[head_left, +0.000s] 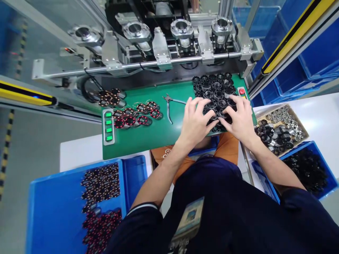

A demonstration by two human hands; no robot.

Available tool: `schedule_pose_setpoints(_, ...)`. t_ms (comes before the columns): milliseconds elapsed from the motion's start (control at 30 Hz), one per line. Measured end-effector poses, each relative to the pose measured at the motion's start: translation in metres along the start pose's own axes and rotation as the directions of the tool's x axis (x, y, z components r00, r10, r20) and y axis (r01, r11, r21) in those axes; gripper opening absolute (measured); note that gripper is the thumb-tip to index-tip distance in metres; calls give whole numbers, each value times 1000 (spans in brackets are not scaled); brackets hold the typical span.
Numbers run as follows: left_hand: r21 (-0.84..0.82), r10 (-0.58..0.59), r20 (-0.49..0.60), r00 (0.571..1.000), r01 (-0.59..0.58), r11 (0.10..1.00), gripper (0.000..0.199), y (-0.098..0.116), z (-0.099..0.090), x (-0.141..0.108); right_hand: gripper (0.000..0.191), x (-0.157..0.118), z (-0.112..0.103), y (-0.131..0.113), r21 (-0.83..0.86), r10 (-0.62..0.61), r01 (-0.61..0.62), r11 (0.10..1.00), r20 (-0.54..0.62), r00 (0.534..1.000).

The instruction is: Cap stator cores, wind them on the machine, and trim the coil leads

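A tight cluster of black ring-shaped motor parts (208, 85) stands upright at the right end of the green work surface (143, 137). My left hand (194, 120) curls its fingers and thumb onto the near left parts of this cluster. From the right, my right hand (240, 118) bends its fingers around the near right ones. The two thumbs almost meet at the front, and the hands hide some of the rings. Left of my left hand lie diagonal cutters (169, 106) with spread handles. Farther left sit several copper-wound stators (129, 120), some with red windings.
A machine with metal ring fixtures (182, 28) spans the back. A red button (241, 91) sits at right, a green-lit panel (108, 127) at left. Wound stators fill part of a blue tray (55, 211). A cardboard box (302, 121) and blue bin (324, 162) of parts stand right.
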State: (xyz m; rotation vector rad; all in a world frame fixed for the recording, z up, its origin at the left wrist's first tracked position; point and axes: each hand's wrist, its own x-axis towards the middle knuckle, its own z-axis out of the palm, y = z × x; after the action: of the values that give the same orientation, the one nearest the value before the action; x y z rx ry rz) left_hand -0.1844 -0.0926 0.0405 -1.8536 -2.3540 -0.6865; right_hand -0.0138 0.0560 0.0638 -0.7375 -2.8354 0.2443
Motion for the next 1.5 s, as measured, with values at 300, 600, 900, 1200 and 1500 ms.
schedule_pose_setpoints(300,-420,-248,-341,907,88,903,22,-3,-20,-56,33,-37,-16,-31,489,42,23,872,-123,991)
schedule_pose_setpoints(600,-529,-627,-299,720,421,737,52,-71,-28,-152,38,-22,64,-119,799,-211,128,587,-2,978)
schedule_pose_setpoints(900,-304,-620,-279,734,545,782,38,-113,-13,-175,36,18,127,-135,717,-221,121,687,47,974)
schedule_pose_setpoints(1200,-517,-581,-276,765,391,761,36,-110,-4,-184,39,14,124,-134,723,-178,101,683,31,983)
schedule_pose_setpoints(1500,-541,-602,-301,740,387,747,44,-111,-32,-183,18,20,75,-137,712,-226,171,682,-17,974)
